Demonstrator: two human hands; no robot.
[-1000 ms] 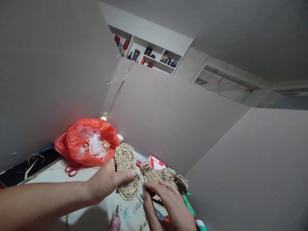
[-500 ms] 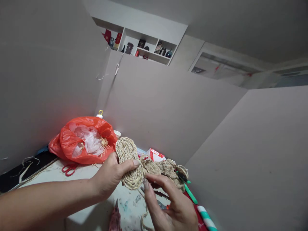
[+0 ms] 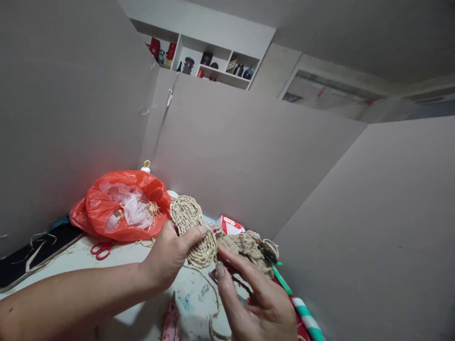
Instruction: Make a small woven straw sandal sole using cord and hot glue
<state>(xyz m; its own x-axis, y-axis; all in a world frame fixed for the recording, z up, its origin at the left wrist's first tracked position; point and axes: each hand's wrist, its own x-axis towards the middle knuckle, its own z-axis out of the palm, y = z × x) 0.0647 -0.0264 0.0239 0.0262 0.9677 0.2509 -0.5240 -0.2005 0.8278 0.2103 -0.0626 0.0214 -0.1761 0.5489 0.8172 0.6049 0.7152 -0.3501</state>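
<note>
An oval coiled piece of braided straw cord [image 3: 192, 222], shaped like a small sole, is held up over the table. My left hand [image 3: 170, 258] grips it from the left, thumb pressed on its face and fingers hidden behind. At its lower right edge, my right hand [image 3: 258, 293] has thumb and forefinger drawn together; what lies between them is too small to make out. A loose straw cord [image 3: 214, 303] runs from below the piece down onto the table. Pink-stained pliers or a similar pointed tool [image 3: 171, 317] lies below, its kind unclear.
A red plastic bag [image 3: 94, 208] with straw scraps stands at the back left, red-handled scissors [image 3: 102, 249] before it. Bundled straw cord [image 3: 250, 246] and a red-and-white box [image 3: 231, 225] sit at the back right. Grey partitions [image 3: 227, 147] enclose the white table [image 3: 124, 260].
The straw piece has risen slightly and shifted a little right with both hands. More of the loose cord shows below it. The camera view has tilted slightly.
</note>
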